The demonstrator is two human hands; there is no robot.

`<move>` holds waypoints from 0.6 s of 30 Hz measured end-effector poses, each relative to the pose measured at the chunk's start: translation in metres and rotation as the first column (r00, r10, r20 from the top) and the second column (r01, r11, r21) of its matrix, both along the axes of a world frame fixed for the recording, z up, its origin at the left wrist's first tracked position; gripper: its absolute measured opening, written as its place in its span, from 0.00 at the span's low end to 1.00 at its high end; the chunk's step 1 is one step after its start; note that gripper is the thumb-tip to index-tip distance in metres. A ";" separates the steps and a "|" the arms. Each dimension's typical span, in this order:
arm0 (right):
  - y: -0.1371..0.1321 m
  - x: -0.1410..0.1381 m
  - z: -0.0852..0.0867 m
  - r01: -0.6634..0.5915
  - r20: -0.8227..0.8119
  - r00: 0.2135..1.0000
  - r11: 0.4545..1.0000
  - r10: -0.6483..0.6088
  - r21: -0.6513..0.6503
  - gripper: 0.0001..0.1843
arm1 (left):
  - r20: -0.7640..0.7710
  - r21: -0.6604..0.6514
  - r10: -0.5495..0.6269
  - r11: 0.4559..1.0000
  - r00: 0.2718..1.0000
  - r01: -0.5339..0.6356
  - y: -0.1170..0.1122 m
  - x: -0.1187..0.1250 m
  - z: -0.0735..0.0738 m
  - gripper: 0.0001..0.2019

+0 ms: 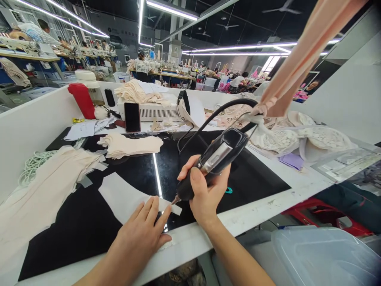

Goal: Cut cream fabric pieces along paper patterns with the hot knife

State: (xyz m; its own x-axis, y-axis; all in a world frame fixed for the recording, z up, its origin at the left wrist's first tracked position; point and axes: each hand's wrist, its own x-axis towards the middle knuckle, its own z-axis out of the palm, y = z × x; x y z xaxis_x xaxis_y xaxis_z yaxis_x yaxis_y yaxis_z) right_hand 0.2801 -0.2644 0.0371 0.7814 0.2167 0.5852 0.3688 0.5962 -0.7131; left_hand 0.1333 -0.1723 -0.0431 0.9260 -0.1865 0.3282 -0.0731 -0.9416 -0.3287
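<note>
My right hand [205, 194] is closed around a black corded hand tool [217, 159], held like a pen with its tip down on a white fabric piece [125, 198]. That piece lies on the glossy black work surface [89, 226] near the front edge. My left hand [143, 230] rests flat on the piece, fingers stretched out beside the tool tip. The tool's black cable [214, 113] loops up and back over the bench.
Stacks of cream fabric pieces [127, 145] lie at the left and middle. A red bottle [81, 101], a phone [132, 117] and a white box [157, 111] stand at the back. Lace pieces [285, 137] lie right; a plastic tub [324, 254] sits below. People work at distant benches.
</note>
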 end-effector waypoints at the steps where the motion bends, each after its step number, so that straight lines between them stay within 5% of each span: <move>1: 0.003 0.002 0.000 -0.006 0.003 1.000 1.000 0.006 -0.003 0.19 | 0.000 -0.009 0.001 1.000 1.000 -0.001 0.000 0.000 0.000 0.30; 18: 0.026 0.004 -0.003 -0.070 -0.016 0.997 0.998 0.070 -0.001 0.18 | 0.001 -0.145 -0.037 0.989 0.999 0.037 0.003 0.000 -0.002 0.30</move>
